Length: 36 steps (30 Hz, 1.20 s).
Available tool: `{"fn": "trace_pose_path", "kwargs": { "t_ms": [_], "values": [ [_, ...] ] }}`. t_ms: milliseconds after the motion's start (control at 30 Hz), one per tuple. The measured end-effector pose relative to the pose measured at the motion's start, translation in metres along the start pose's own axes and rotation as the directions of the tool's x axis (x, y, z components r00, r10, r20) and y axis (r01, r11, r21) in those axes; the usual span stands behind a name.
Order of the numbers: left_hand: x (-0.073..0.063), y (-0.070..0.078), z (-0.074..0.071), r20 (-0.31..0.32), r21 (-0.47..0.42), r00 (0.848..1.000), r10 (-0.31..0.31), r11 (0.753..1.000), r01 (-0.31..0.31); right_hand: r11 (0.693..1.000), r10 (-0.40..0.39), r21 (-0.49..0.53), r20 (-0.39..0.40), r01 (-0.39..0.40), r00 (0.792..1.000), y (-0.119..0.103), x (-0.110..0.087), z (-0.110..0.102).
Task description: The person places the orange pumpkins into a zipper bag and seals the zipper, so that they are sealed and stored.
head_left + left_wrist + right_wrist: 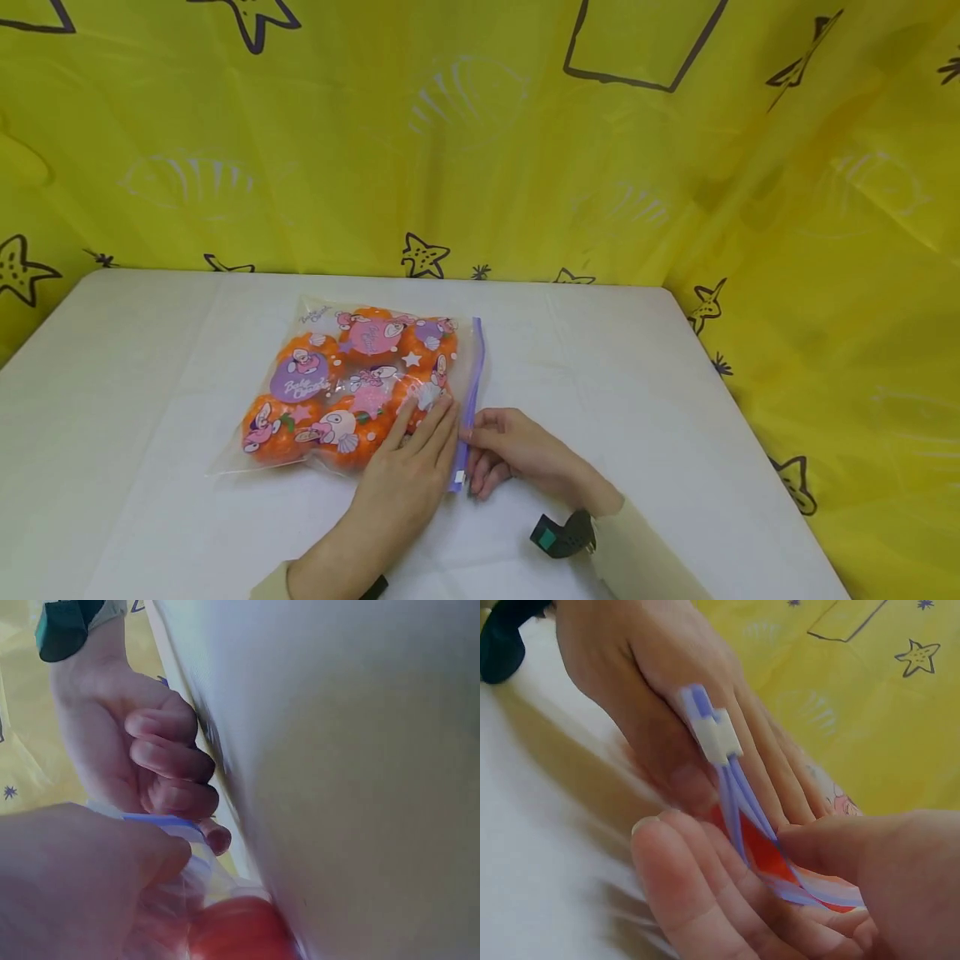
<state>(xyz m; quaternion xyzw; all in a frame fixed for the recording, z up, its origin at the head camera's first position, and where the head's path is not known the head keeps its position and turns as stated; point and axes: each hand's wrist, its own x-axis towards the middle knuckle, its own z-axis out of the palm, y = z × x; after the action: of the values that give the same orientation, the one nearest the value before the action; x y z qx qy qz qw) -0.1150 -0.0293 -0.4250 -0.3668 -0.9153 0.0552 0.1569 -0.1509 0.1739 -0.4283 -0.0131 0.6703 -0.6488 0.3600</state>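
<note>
A clear zip bag (pixel 306 379) printed with pink and purple cartoon pictures lies on its side, filled with several round orange objects (pixel 273 442) showing bits of green. Along its right edge runs a purple zip strip (pixel 476 358) with a white slider (pixel 720 736) near the close end. My left hand (pixel 408 479) rests on the bag's near right part with straight fingers. From the right, my right hand (pixel 525 450) pinches the strip between thumb and fingers. In the right wrist view the two sides of the strip stand apart near the slider, with orange visible between them.
A white-covered table (pixel 637 375) carries the bag. Yellow cloth (pixel 337 150) with drawn starfish and fish hangs behind it and along the right side. A dark wrist device (pixel 564 533) sits at the right sleeve.
</note>
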Motion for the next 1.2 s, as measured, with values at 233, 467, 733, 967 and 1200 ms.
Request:
{"fn": "trace_pose_path", "kwargs": {
  "t_ms": [233, 467, 733, 967, 1200],
  "values": [
    [0.005, 0.001, 0.004, -0.049, 0.058, 0.999, -0.021, 0.998, 0.024, 0.993, -0.021, 0.121, 0.034, 0.017, 0.999, 0.004, -0.009, 0.005],
    [0.008, 0.002, 0.006, -0.052, 0.034, 0.998, -0.030, 0.999, 0.032, 0.984, -0.042, 0.176, 0.067, 0.030, 0.997, 0.009, -0.011, 0.008],
    [0.004, 0.007, 0.002, -0.079, 0.029, 0.997, -0.019, 0.999, 0.022, 0.986, -0.057, 0.163, 0.078, 0.043, 0.995, 0.012, -0.015, 0.006],
    [0.004, 0.009, 0.001, -0.061, 0.040, 0.998, -0.014, 0.999, 0.016, 0.986, -0.053, 0.162, 0.132, 0.031, 0.990, 0.012, -0.016, 0.007],
    [0.005, 0.009, 0.001, -0.053, 0.040, 0.999, -0.001, 0.999, 0.003, 0.985, -0.048, 0.166, 0.066, 0.036, 0.997, 0.012, -0.017, 0.007]
  ]
}}
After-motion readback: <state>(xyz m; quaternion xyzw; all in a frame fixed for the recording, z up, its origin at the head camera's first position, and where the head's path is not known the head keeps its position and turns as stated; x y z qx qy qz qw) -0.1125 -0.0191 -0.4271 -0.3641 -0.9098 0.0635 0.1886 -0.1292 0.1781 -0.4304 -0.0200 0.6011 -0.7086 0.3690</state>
